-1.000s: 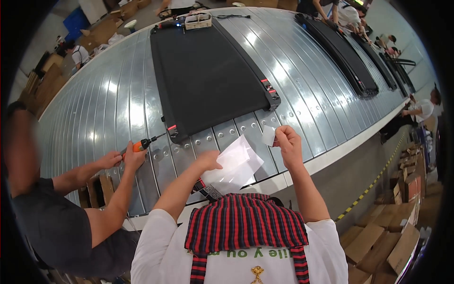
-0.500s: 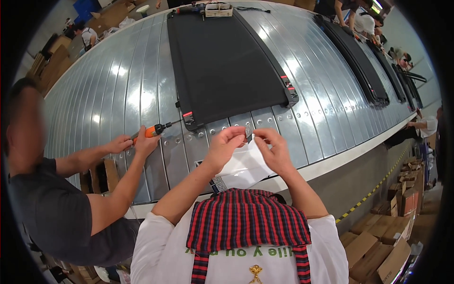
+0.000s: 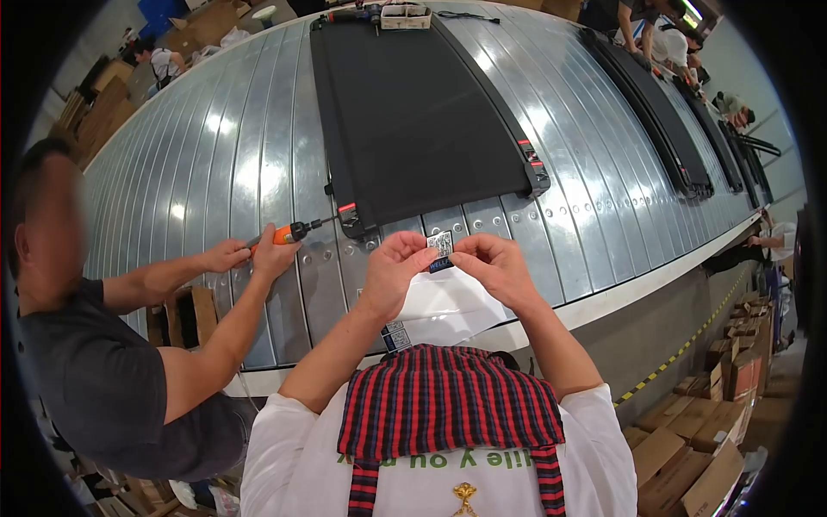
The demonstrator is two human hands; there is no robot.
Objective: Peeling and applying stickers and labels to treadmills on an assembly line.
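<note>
My left hand [image 3: 392, 274] and my right hand [image 3: 498, 271] pinch opposite edges of a small label [image 3: 440, 248]. Its face has a white printed square above a dark blue strip. Just below it, a glossy white sheet [image 3: 452, 302] lies at the table's near edge, partly behind my wrists. More blue-and-white labels [image 3: 395, 334] show at that sheet's left side. Beyond my hands rests a long black panel [image 3: 413, 121] with dark side rails and red-marked corner pieces.
At my left a co-worker holds an orange-and-black power screwdriver [image 3: 282, 234] to the panel's near-left corner. The metal-slatted table [image 3: 258, 172] carries more black panels [image 3: 642, 112] at right. A parts tray [image 3: 405, 17] stands at the far end. Cardboard boxes [image 3: 680, 414] fill the floor at right.
The label has turned from nearly edge-on to face me, its printed side now showing. My hands have shifted slightly. The co-worker's screwdriver stays at the panel's corner.
</note>
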